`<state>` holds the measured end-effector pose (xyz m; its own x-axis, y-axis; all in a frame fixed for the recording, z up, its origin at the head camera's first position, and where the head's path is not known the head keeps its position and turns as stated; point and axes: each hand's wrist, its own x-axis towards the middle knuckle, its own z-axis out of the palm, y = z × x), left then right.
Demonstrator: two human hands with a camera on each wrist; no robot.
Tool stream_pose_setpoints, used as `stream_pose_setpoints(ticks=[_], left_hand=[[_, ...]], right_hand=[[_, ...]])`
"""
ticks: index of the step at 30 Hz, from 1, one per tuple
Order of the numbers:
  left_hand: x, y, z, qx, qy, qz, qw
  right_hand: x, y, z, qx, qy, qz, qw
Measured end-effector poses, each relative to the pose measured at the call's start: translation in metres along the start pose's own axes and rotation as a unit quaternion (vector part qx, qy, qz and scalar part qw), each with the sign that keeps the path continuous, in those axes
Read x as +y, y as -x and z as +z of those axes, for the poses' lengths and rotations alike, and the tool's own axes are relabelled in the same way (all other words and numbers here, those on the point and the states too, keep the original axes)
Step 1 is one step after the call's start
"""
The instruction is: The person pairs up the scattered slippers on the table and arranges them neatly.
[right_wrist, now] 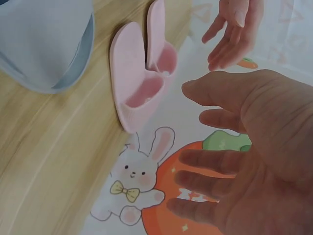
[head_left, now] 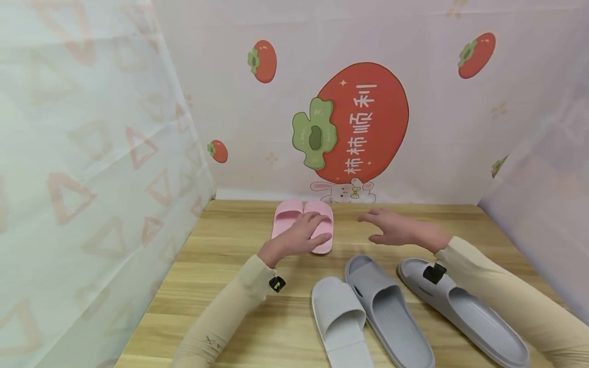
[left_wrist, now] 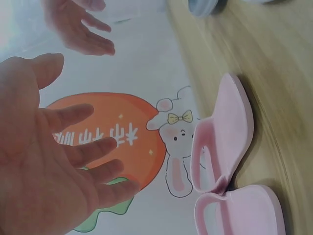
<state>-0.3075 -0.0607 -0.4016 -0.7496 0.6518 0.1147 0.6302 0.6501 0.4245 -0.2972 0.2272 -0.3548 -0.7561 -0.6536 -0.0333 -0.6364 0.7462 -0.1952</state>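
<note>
A pair of pink slippers (head_left: 281, 225) stands side by side near the back wall, toes to the wall. My left hand (head_left: 300, 236) hovers over them with fingers spread, overlapping the right one in the head view; the left wrist view shows its bare palm beside the pink slippers (left_wrist: 234, 122). To the right, my right hand (head_left: 391, 228) is held in the air, palm inward, its fingers (right_wrist: 205, 183) loosely extended and holding nothing. Below it lie two grey slippers, one (head_left: 400, 327) angled in the middle and the other (head_left: 488, 327) partly under the right forearm.
A lighter grey ribbed slipper (head_left: 338, 306) lies at the front, left of the middle grey one and close against it. Wooden boards (head_left: 221, 286) form the surface. Printed cloth walls rise at the left (head_left: 106, 168), back (head_left: 239, 112) and right (head_left: 547, 194).
</note>
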Motion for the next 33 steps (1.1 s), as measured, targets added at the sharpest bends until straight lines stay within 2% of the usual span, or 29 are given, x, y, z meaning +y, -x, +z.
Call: stream_pose_setpoints(ticks=[12,16,21,28,33], left_hand=[[0.007,0.013,0.006,0.025,-0.023,0.057,0.9978],[0.008,0.019,0.006,0.021,-0.027,0.046,0.9983],[0.011,0.026,0.006,-0.002,-0.029,0.025,0.9993],[0.02,0.034,0.007,0.017,-0.026,0.055,0.998],[0.022,0.04,0.009,0.02,-0.018,0.058,0.9979]], right_hand=[[0.01,0.03,0.0,-0.014,-0.003,0.021,1.0],[0.019,0.043,0.0,-0.017,-0.004,0.033,0.999],[0.029,0.058,-0.002,-0.016,0.004,0.04,0.999],[0.037,0.072,-0.002,-0.018,0.011,0.037,0.999],[0.042,0.079,-0.001,-0.024,0.004,0.047,0.999]])
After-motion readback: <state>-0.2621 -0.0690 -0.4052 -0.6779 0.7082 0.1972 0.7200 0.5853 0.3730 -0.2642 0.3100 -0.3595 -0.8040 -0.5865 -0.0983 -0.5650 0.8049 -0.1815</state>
